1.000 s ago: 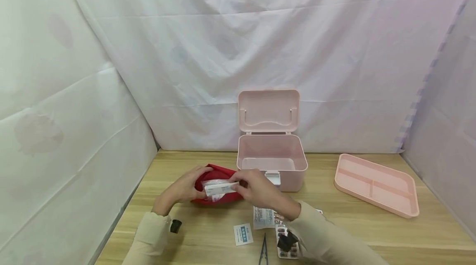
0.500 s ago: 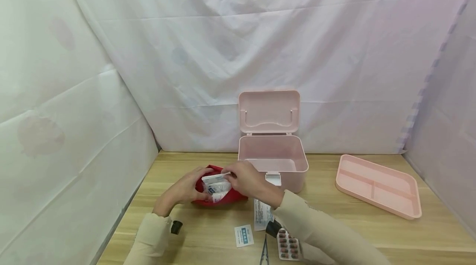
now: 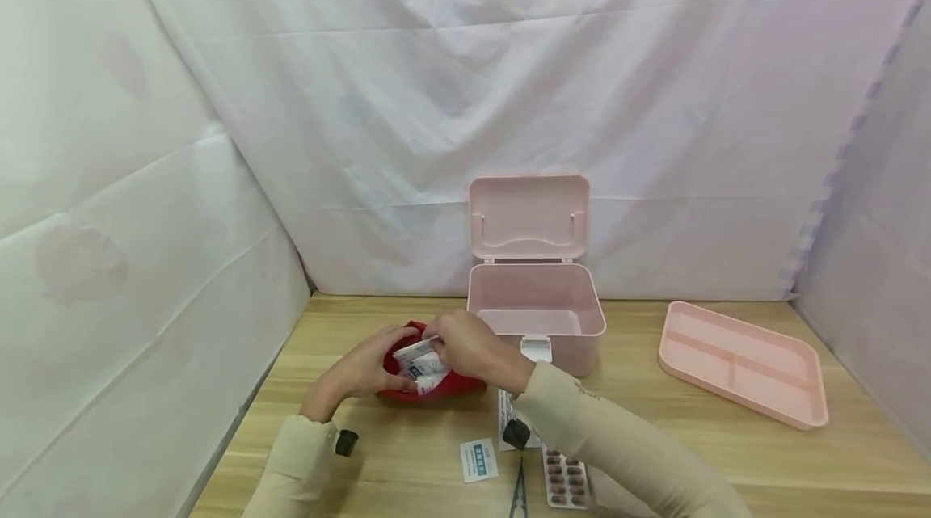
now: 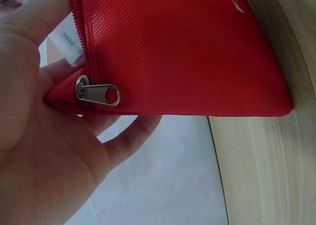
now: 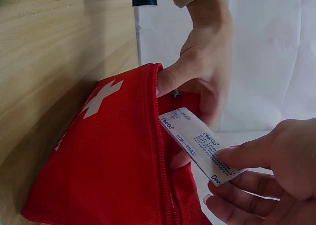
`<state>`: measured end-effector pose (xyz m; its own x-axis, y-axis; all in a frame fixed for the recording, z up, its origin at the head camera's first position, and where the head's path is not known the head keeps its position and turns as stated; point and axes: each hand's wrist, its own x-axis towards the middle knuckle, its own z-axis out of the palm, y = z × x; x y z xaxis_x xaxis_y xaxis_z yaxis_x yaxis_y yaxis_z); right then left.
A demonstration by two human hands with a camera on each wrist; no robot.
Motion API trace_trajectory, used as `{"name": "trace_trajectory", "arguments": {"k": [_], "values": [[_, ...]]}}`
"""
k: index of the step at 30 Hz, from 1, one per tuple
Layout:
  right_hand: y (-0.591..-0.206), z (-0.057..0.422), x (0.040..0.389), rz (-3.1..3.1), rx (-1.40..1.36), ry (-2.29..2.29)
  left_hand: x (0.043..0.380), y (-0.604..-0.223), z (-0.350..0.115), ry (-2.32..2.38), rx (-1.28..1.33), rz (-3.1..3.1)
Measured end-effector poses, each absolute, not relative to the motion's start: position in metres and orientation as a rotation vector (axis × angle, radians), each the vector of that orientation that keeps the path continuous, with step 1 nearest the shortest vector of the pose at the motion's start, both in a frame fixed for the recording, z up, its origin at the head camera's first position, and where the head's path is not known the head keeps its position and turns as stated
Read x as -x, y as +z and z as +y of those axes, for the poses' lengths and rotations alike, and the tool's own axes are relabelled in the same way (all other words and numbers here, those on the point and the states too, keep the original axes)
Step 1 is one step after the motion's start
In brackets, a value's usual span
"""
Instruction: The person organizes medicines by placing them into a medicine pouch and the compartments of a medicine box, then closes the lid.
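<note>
In the head view my left hand grips the left end of a red zippered first-aid pouch, holding its mouth apart. A metal zipper pull hangs beside the palm in the left wrist view. My right hand pinches paper-wrapped adhesive bandages, printed "DearGo", between thumb and fingers. Their far end lies at the pouch's mouth, inside the zipper edge. Other white packets show within the pouch. The white cross is on the pouch's front.
Behind stands a pink box with its lid raised. A pink divided tray lies at right. Nearer are an alcohol-pad packet, tweezers, a capsule blister pack and a printed packet partly under my right arm.
My right hand has moved left and slightly back with the bandages, bringing them over and into the pouch's mouth. More of the capsule blister pack shows now. The left hand keeps its grip.
</note>
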<state>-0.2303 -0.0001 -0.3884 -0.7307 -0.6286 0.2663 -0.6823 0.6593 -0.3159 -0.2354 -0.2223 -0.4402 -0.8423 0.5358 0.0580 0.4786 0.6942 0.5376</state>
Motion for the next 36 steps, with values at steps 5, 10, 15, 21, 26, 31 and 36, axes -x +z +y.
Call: {"name": "trace_trajectory", "arguments": {"k": [5, 10, 15, 21, 26, 31, 36], "values": [[-0.390, -0.004, 0.232, -2.778, -1.050, 0.528, 0.236, -0.438, -0.222, 0.848, -0.832, 2.796], [-0.392, -0.009, 0.232, -2.806, -1.039, 0.387, 0.235, -0.437, -0.222, 0.838, -0.820, 2.798], [-0.394, -0.014, 0.232, -2.821, -1.060, 0.267, 0.235, -0.436, -0.222, 0.845, -0.816, 2.795], [-0.396, -0.020, 0.229, -2.828, -1.037, 0.114, 0.234, -0.436, -0.222, 0.837, -0.831, 2.808], [-0.402, -0.025, 0.227, -2.816, -1.042, -0.018, 0.233, -0.435, -0.221, 0.831, -0.821, 2.810], [-0.411, -0.028, 0.225, -2.879, -1.035, -0.006, 0.233, -0.437, -0.221, 0.812, -0.813, 2.816], [-0.420, -0.031, 0.225, -2.965, -1.015, 0.048, 0.233, -0.438, -0.220, 0.808, -0.797, 2.816]]}}
